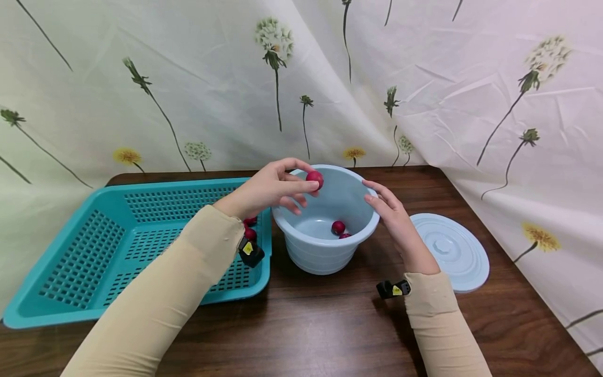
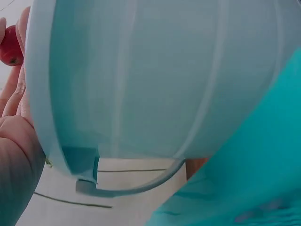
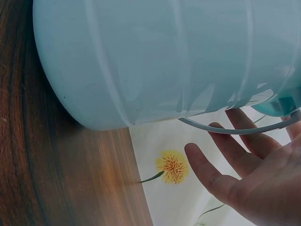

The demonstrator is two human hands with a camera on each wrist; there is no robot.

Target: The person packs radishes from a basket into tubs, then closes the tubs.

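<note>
My left hand is over the light blue bucket, pinching a round red radish between thumb and fingers. In the left wrist view the same radish shows at the upper left, beyond the bucket's rim. My right hand is at the bucket's right side, fingertips right at the rim. Its fingers are spread and slightly bent beside the bucket wall and its thin handle in the right wrist view. Two radishes lie on the bucket's floor.
Left of the bucket stands a teal perforated basket, with a few radishes at its right end, partly hidden by my left wrist. A light blue lid lies on the dark wooden table at right. Flower-patterned cloth hangs behind.
</note>
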